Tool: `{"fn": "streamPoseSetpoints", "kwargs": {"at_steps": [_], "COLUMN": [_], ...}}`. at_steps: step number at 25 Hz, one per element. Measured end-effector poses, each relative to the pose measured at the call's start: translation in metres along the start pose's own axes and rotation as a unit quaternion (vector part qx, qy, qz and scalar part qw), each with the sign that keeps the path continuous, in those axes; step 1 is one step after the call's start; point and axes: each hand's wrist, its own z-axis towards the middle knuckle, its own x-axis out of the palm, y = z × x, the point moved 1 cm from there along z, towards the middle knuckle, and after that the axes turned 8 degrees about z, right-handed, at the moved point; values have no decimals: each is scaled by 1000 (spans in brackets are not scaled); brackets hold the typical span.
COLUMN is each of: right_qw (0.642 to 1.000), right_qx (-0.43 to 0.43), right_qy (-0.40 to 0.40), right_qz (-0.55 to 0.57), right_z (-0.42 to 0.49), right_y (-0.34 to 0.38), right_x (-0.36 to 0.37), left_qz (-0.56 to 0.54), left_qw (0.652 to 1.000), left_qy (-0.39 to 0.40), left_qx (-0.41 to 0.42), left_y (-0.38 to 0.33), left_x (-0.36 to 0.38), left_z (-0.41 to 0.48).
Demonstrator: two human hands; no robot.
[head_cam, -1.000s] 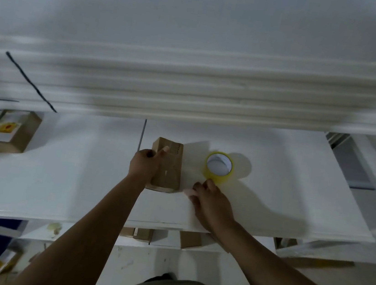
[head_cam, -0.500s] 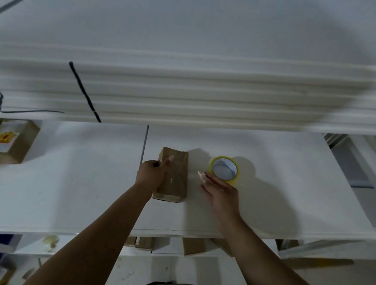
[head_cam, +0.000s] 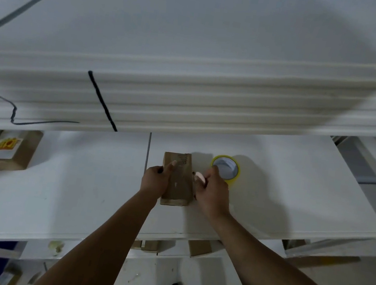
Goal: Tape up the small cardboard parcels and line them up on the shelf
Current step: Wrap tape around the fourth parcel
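Observation:
A small brown cardboard parcel lies lengthwise on the white shelf, at its middle. My left hand grips the parcel's left side, thumb resting on its top. My right hand is against the parcel's right side, fingers closed around a small pale pinkish object; I cannot tell what it is. A yellow roll of tape lies flat just beyond my right hand. Two labelled parcels stand side by side at the shelf's far left.
An upper shelf board overhangs the back of the work surface, with a black cable running across it. Below the front edge, loose cardboard pieces sit on a lower level. The shelf ends at the right near a metal frame.
My right hand has moved from the shelf surface up against the parcel's right side, carrying the small pale object. My left hand has stayed on the parcel. The view has shifted slightly.

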Motion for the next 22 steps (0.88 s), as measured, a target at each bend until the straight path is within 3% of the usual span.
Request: {"fn": "streamPoseSetpoints", "kwargs": {"at_steps": [3,8,13,17,19,22], "right_qw": [992,988,951,999,993,991], "right_qx": [-54,14,38,-26,-65,-49], "right_qy": [63,92,94,-38,-7,44], "right_qz": [-95,-119,-291,2,96,113], "right_z": [-5,-11,-20,-34,-50,-70], "right_y": [-6,-27,-16,26,51,65], "right_x": [-6,-31,-54,-55,-43,-22], "left_qz": [9,-83,-191,-211,-223,-265], "left_qw": [1000,996,981,975,971,962], "left_qy": [-6,-18,-12,-11,-12,-1], "left_qx": [0,-15,23,65,87,68], "left_y": [-2,-2,-6,-16,-21,-28], "left_x": [1,-8,-33,-37,-32,-25], "left_z": [-1,-8,-38,-68,-82,-98]}}
